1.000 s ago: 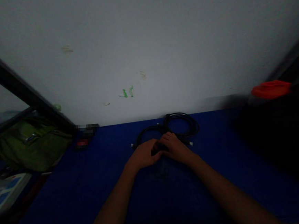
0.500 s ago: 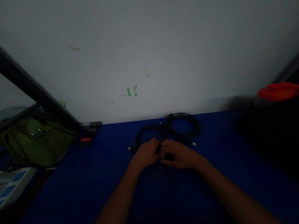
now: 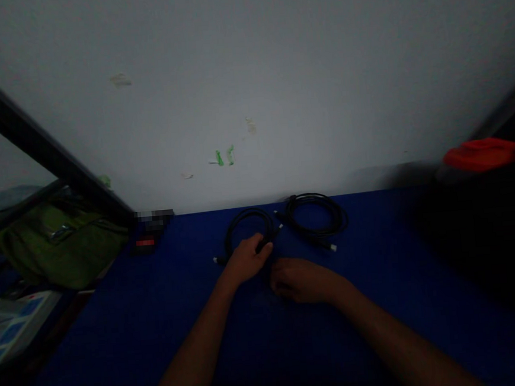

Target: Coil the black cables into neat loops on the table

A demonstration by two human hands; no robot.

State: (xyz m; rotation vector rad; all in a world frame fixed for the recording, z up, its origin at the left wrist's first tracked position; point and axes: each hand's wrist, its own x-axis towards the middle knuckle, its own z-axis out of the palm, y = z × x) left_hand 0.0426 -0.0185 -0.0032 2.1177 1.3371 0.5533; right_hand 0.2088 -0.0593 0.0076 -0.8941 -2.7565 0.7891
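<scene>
My left hand (image 3: 248, 258) is closed on the lower part of a coiled black cable (image 3: 246, 211), whose loop rises beyond the fingers. One plug of this cable sticks out past the thumb toward the upper right; a pale-tipped end lies left of the hand. My right hand (image 3: 300, 280) is curled just to the right and nearer to me, apart from the left one. Its fingertips are dark, and I cannot make out what they hold, if anything. A second coiled black cable (image 3: 318, 232) lies beyond my right hand, against the wall.
The blue surface (image 3: 260, 341) meets a grey wall (image 3: 320, 81). At the left are a green bag (image 3: 70, 249), a dark item with a red patch (image 3: 145, 243) and a white-and-blue box (image 3: 14, 331). An orange object (image 3: 481, 154) sits above a dark mass on the right.
My hands have moved apart, the right one drawing nearer to me. The left cable's loop has shifted slightly left and away from me, and its plug now shows beyond my left thumb.
</scene>
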